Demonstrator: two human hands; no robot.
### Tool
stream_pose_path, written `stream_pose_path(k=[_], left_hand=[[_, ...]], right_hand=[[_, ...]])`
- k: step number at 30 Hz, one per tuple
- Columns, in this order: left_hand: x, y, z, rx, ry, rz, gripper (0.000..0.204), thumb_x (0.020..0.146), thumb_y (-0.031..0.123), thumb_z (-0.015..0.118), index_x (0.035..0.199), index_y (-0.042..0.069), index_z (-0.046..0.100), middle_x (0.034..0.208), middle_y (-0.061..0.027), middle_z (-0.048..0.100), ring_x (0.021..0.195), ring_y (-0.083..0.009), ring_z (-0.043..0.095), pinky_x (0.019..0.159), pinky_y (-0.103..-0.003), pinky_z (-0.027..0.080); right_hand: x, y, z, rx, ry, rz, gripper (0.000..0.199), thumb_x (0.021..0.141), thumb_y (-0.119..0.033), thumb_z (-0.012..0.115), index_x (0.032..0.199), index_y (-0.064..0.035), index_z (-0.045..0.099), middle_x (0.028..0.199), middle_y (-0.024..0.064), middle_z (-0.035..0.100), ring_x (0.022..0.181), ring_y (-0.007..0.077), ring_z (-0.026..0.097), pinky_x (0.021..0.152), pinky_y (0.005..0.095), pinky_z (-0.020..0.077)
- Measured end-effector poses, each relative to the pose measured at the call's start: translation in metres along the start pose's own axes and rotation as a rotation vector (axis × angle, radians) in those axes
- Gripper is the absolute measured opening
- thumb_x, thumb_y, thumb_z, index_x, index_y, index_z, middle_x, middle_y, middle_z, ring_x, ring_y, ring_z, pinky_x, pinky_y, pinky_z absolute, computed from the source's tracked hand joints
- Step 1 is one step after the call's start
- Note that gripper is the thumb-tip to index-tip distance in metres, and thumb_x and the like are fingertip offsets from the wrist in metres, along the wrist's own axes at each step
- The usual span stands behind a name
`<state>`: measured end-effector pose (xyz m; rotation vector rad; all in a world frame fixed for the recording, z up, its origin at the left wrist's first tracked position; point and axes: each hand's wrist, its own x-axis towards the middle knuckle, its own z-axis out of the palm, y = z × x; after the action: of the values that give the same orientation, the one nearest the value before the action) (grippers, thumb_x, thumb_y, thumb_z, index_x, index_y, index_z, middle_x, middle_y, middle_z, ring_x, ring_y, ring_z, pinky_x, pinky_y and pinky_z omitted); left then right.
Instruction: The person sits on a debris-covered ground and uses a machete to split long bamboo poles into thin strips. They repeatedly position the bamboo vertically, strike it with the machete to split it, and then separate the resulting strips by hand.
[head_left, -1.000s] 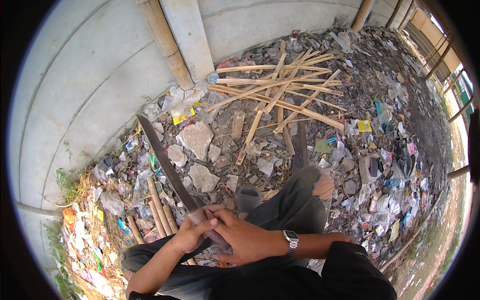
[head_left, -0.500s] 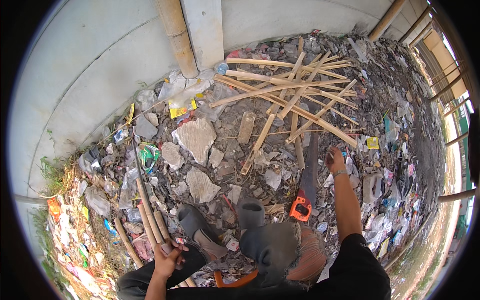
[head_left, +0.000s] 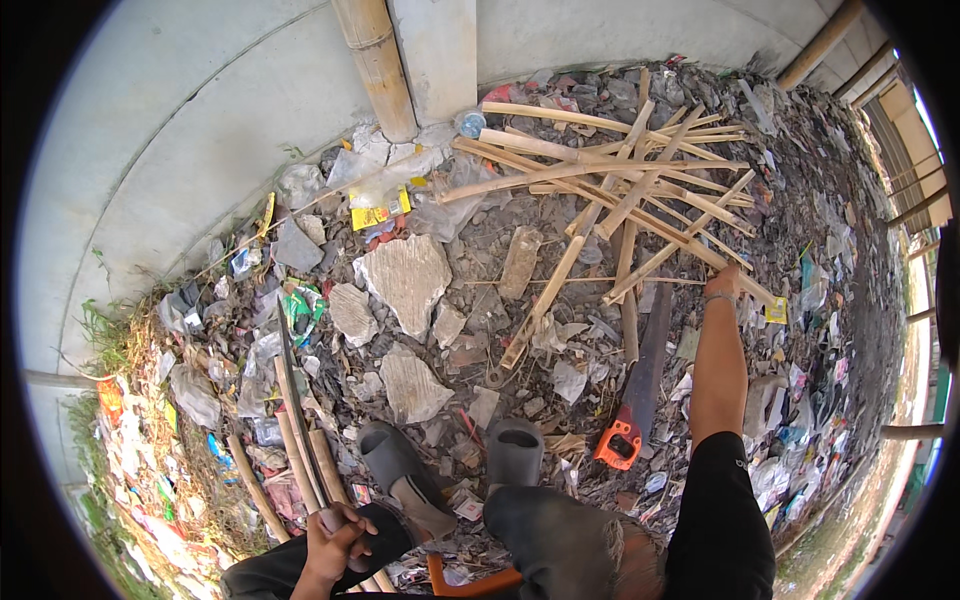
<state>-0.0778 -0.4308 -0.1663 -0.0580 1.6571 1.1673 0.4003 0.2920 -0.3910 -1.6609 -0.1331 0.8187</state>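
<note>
My left hand [head_left: 335,535] is low at the left, closed on the handle of a long dark blade [head_left: 290,385] that points up and away over the litter. My right arm stretches far out to the right. My right hand [head_left: 722,283] rests on the near edge of a pile of split bamboo strips [head_left: 610,190], its fingers curled on one bamboo strip [head_left: 745,280]. A hand saw with an orange handle [head_left: 622,440] lies on the ground left of that forearm. My feet in grey clogs [head_left: 515,452] are below the middle.
A bamboo post [head_left: 375,60] and a concrete column [head_left: 435,50] stand against the curved concrete wall. Broken concrete slabs [head_left: 405,275] lie among plastic litter. Short bamboo lengths [head_left: 300,460] lie beside the blade. Something orange [head_left: 470,580] is under my legs.
A second ago both hands were together at the blade by my lap. My right hand has since left it and reached out to the bamboo pile; my left hand keeps the blade.
</note>
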Motion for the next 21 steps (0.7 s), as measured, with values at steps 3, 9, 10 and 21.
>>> stream_pose_path(k=[3, 9, 10, 21], left_hand=[[-0.025, -0.003, 0.004, 0.038, 0.018, 0.047, 0.012, 0.09, -0.004, 0.064, 0.094, 0.001, 0.054, 0.079, -0.0189, 0.071, 0.044, -0.0124, 0.053, 0.047, -0.03, 0.053], [-0.04, -0.007, 0.012, 0.161, -0.048, 0.201, 0.013, 0.087, -0.004, 0.064, 0.093, 0.0, 0.053, 0.077, -0.0198, 0.07, 0.04, -0.0141, 0.05, 0.041, -0.031, 0.049], [-0.045, -0.004, 0.016, 0.173, -0.068, 0.211, 0.013, 0.086, -0.004, 0.064, 0.093, 0.0, 0.054, 0.077, -0.0198, 0.07, 0.04, -0.0139, 0.05, 0.04, -0.03, 0.048], [-0.114, -0.041, 0.007, 0.071, -0.222, 0.404, 0.014, 0.084, -0.007, 0.064, 0.095, -0.003, 0.056, 0.075, -0.0171, 0.07, 0.045, -0.0122, 0.054, 0.04, -0.026, 0.039]], right_hand=[[-0.114, -0.061, 0.018, 0.051, -0.121, -0.344, 0.052, 0.088, -0.037, 0.076, 0.115, 0.0072, 0.069, 0.112, 0.0181, 0.07, 0.098, 0.0282, 0.067, 0.078, 0.047, 0.054], [-0.297, -0.268, 0.053, 0.548, -0.55, -1.056, 0.036, 0.096, -0.015, 0.07, 0.12, 0.008, 0.058, 0.1, 0.0135, 0.071, 0.089, 0.0184, 0.067, 0.077, 0.0326, 0.0536], [-0.333, -0.302, 0.047, 0.62, -0.638, -1.136, 0.034, 0.096, -0.015, 0.071, 0.119, 0.0072, 0.058, 0.097, 0.0122, 0.071, 0.087, 0.0168, 0.067, 0.077, 0.0317, 0.0535], [-0.606, -0.444, -0.134, 0.605, -1.123, -1.654, 0.047, 0.091, -0.029, 0.077, 0.125, 0.0014, 0.064, 0.097, 0.0042, 0.071, 0.085, 0.0099, 0.06, 0.073, 0.0256, 0.0467]])
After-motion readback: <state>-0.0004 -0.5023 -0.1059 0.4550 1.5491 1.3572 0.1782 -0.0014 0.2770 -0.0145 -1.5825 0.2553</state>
